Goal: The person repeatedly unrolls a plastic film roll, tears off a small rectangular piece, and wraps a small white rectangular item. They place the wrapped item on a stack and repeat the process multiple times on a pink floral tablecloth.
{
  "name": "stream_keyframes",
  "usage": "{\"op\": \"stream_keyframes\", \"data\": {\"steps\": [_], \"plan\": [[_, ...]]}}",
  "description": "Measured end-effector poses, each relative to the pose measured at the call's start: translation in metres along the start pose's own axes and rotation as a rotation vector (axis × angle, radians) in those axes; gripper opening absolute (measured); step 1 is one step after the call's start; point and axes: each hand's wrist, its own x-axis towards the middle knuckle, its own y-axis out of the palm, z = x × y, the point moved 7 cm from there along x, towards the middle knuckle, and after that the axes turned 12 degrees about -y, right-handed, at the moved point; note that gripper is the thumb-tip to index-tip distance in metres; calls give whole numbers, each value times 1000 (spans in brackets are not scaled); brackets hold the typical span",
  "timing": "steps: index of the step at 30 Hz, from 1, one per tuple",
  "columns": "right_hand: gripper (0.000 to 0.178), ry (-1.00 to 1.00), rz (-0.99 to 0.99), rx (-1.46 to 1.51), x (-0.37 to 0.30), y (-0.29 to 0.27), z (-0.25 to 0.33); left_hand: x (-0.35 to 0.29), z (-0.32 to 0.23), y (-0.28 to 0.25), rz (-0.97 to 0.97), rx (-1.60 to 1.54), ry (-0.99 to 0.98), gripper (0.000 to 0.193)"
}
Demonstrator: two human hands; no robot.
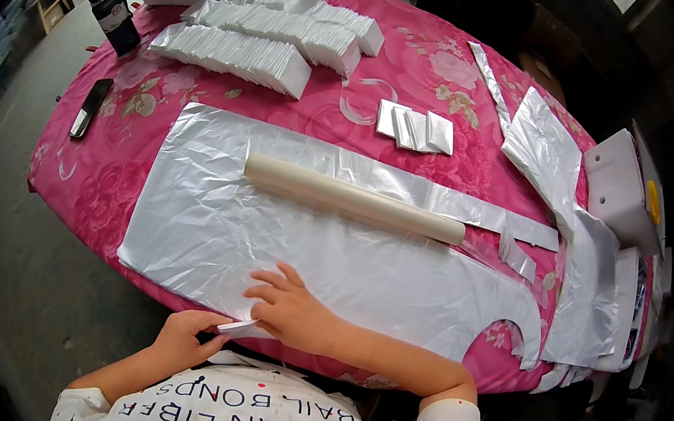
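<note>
Grip: left hand (184,342) pinches the near edge of the clear plastic sheet (283,238) between thumb and fingers, closed on a small folded flap at the table's near rim.
Pressing hand: right hand (291,310) lies flat on the sheet just right of the pinch, fingers spread and pointing left, palm down, holding nothing, only pinning the film.
Sheet: it lies spread over the near half of the pink flowered tablecloth (104,190), wrinkled, its near right end cut into a curved notch.
Doing it well: judging from the crease starting at the near edge, the fold wants the pinned palm kept firm while the pinching hand draws the flap evenly, so the thin film does not slip or bunch.
Roller: a long beige tube (354,198) rests across the far part of the sheet, weighing it down.
Farther off: small folded white packets (416,128) sit beyond the tube; rows of stacked folded pieces (274,34) fill the far left.
Risk: pulling too hard could drag the sheet from under the tube.
</note>
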Motion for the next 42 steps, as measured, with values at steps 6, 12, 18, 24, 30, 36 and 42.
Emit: {"op": "stream_keyframes", "data": {"steps": [6,12,18,24,30,36,42], "plan": [[15,658,-843,-22,-89,-183,-135,13,-13,5,-3,53,97,37],[34,1013,-771,-702,-165,-275,-227,23,-27,19,68,120,197,37],[43,553,-545,-489,-111,-216,-150,31,-31,13,60,111,203,36],[46,665,-247,-542,-141,-143,-59,43,-76,36,110,241,560,33],[49,906,-409,-247,-164,-77,22,62,-112,86,148,319,725,55],[48,666,-482,-306,-180,-63,32,76,-129,135,90,405,688,77],[43,925,-410,-736,-307,-122,6,79,-147,156,88,490,705,80]]}}
